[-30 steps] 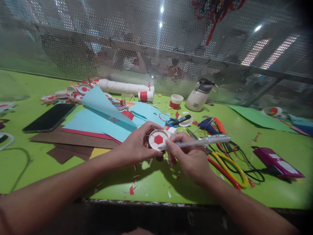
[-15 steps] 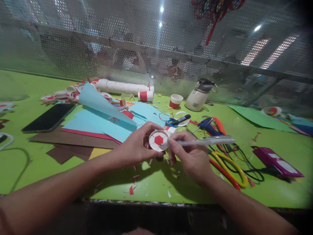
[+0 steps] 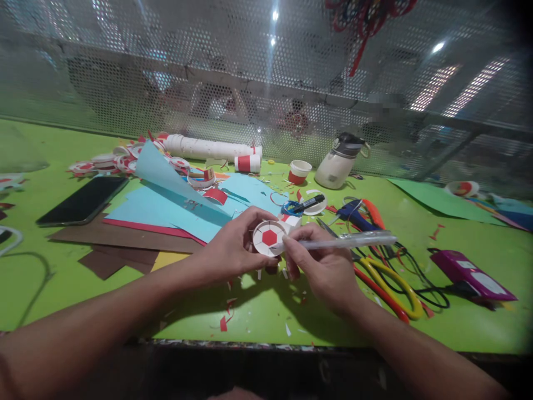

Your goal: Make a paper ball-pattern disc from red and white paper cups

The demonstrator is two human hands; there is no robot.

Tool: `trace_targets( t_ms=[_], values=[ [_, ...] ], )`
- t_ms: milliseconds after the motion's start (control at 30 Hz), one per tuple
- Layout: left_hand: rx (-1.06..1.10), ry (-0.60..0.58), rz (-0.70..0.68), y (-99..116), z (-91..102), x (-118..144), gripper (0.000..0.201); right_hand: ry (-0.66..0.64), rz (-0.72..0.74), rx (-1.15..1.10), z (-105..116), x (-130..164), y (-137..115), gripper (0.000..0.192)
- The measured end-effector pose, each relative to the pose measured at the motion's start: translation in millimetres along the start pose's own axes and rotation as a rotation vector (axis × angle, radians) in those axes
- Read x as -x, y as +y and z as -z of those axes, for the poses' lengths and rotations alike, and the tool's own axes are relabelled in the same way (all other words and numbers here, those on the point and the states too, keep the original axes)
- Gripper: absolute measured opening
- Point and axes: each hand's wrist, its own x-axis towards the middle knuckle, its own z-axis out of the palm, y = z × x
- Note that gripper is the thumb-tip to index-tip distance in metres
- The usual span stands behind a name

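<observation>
While my left hand (image 3: 233,250) grips the small paper cup (image 3: 270,238) by its side, thumb over the top and fingers curled underneath, the cup's round base faces me, white with a red hexagon in its middle and thin lines running out to the rim. My right hand (image 3: 322,266) is closed around a clear pen (image 3: 345,240), pinched between thumb and forefinger, with the tip touching the right edge of that base and the barrel running away to the right. Both hands hover just above the green table (image 3: 478,328), whose top is littered with red and white paper scraps below my knuckles.

Just beyond the cup lies a black marker (image 3: 308,203) across a white paper ring, and left of my left hand spreads a stack of light blue paper sheets (image 3: 166,208), one corner curled up, over brown and red card. Farther left of that rests a dark phone (image 3: 82,200). Right of my pen hand are yellow-handled scissors (image 3: 395,283) and a tangle of black cable, then a purple box (image 3: 474,275) well apart. Beyond my hands, near the perforated metal screen, stand a red and white cup (image 3: 300,171), a white bottle (image 3: 339,162) with a dark lid, and a long white tube (image 3: 208,149) lying on its side.
</observation>
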Motion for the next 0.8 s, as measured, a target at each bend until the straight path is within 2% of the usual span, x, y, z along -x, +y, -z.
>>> trace_targets(
  t_ms=[400, 800],
  values=[
    [0.002, 0.006, 0.024, 0, 0.5, -2, 0.048, -0.036, -0.063, 0.015, -2, 0, 0, 0.017],
    [0.002, -0.006, -0.047, -9, 1.7, -3, 0.051, 0.061, 0.045, -0.135, 6, -4, -1, 0.016]
  ],
)
